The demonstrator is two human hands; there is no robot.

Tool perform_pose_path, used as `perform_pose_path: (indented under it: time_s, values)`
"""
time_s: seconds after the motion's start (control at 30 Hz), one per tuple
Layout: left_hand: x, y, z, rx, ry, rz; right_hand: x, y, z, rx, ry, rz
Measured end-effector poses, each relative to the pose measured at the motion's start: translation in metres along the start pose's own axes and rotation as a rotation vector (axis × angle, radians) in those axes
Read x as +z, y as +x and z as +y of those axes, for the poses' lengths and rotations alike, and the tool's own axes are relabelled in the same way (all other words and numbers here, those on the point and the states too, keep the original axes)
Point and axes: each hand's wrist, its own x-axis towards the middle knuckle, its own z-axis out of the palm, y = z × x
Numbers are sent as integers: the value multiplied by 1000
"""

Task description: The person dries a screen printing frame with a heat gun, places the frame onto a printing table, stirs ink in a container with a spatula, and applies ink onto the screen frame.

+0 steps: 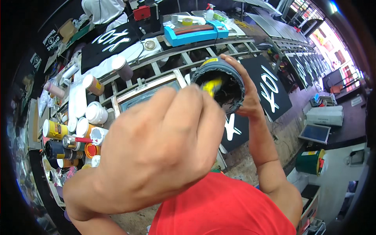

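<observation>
Large in front, my left hand [160, 137] is closed with its knuckles up. A yellow tool [212, 86] shows just past its fingers, blurred, reaching into the mouth of a dark plastic tub [237, 75]; its kind is hard to make out. My right hand [250, 92] wraps round the tub's right side and keeps it tilted with its opening toward me. Black paste clings to the ragged-looking rim and inner wall. Behind my left hand lies a wood-framed printing screen [179, 78], partly hidden. Black fabric pieces with white lettering [269, 88] lie to the right of the tub.
Several ink tubs and jars [96, 112] crowd the left bench. A slatted metal rack [156, 69] runs across behind the tub, with a blue machine [196, 35] beyond it. A person in white [103, 11] is at the far left. A green bucket [308, 162] stands at right.
</observation>
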Motion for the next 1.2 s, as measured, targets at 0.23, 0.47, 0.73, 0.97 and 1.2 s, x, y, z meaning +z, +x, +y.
perform_pose_path:
  time_s: [0.23,0.47,0.73,0.97,1.2]
  values:
    - [-3,5,-4,-37,-133,100,-7,3,-5,28,64,-53]
    - [-5,3,-1,-52,-133,156,-1,9,-10,-48,123,53]
    - [-8,10,-13,117,174,296,-10,23,-23,-67,-386,23]
    - [4,6,-5,-145,192,87,-4,30,-26,-213,-489,123]
    - [-17,9,7,-212,13,86,-4,26,-19,-217,-256,173]
